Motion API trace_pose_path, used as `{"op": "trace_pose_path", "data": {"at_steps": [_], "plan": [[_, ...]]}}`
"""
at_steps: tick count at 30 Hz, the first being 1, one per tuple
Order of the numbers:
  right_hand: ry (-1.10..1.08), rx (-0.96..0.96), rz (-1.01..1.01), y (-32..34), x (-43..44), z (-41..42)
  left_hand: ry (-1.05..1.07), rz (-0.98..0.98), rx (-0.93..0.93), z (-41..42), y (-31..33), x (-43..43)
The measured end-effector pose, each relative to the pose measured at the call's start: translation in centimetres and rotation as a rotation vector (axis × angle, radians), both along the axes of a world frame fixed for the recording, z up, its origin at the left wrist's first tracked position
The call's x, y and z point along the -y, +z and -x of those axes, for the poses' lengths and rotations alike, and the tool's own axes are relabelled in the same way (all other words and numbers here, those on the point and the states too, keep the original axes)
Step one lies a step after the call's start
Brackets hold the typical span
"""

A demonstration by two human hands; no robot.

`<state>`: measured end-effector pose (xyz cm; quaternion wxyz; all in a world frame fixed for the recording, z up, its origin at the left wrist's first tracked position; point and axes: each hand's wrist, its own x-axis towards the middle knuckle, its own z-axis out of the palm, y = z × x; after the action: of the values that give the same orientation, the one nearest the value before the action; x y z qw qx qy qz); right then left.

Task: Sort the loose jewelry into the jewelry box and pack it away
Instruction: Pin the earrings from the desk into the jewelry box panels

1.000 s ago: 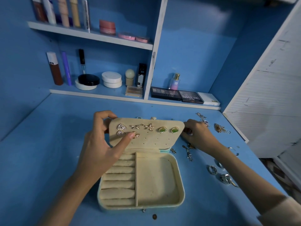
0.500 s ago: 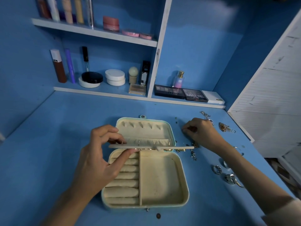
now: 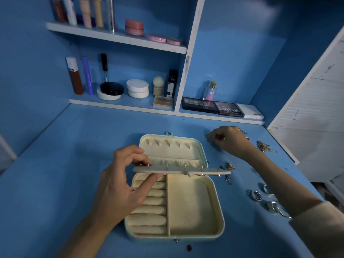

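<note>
**Earring panel swung down from upright to level**

One second ago the earring panel (image 3: 182,170) stands tilted up with its studded face toward the camera. It now lies level and is seen edge-on across the middle of the jewelry box (image 3: 189,207). Only the thin earring posts (image 3: 185,166) show above its edge. The left hand (image 3: 119,185), which earlier had its thumb on the panel face, now pinches the panel's left end between thumb and fingers. The lid (image 3: 171,146) and its gathered pocket (image 3: 176,162), previously hidden behind the panel, are exposed. The right hand (image 3: 230,140) has left the panel's right edge and sits farther back over the counter (image 3: 74,164), fingers curled.
</note>
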<state>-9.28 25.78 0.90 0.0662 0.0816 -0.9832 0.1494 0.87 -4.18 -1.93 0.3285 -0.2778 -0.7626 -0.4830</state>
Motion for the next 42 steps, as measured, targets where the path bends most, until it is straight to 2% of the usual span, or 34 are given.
{"op": "trace_pose_path", "data": {"at_steps": [8,13,22,29,42], "plan": [[-0.024,0.038,0.005,0.2,0.2,0.6,-0.001,-0.004,0.008,0.1,0.0,-0.1],[-0.065,-0.004,0.102,0.3,-0.2,-0.1,0.008,0.003,0.006,0.1,-0.1,0.0],[0.081,-0.087,0.029,-0.7,-1.2,-2.2,0.010,0.001,0.008,0.1,-0.1,0.0],[0.106,-0.175,0.039,-1.2,-1.4,-3.0,0.016,0.007,0.003,0.1,-0.1,0.0],[0.125,-0.183,0.056,-1.2,-1.7,-3.7,0.001,0.000,0.006,0.1,-0.3,0.1]]}}
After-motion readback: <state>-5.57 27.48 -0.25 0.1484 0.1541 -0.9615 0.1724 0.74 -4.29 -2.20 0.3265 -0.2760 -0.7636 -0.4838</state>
